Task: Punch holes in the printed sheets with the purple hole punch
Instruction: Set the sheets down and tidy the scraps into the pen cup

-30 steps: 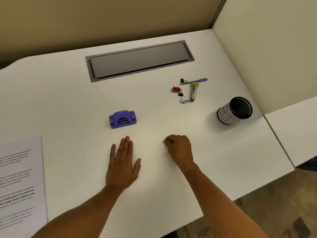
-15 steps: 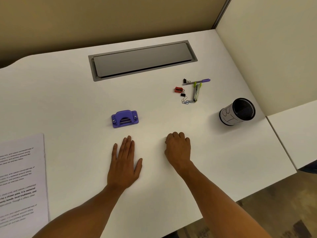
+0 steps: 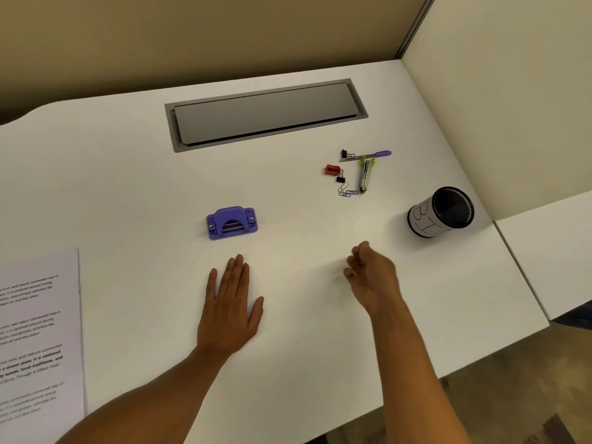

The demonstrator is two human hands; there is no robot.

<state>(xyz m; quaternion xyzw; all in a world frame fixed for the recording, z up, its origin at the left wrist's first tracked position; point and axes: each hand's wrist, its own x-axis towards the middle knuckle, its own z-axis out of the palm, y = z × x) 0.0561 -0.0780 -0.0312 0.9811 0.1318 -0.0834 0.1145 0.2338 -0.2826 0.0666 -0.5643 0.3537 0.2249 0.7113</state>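
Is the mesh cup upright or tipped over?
Tipped over: the mesh cup lies on its side on the desk, its dark open mouth facing the right wall.

One hole punch [image 3: 232,223], one sheet stack [image 3: 38,341], two binder clips [image 3: 341,179], one sharpener [image 3: 332,170], one mesh cup [image 3: 440,212], two hands [image 3: 229,310].

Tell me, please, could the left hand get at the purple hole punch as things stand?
Probably yes: the left hand lies flat just short of the purple hole punch, with only bare desk between them.
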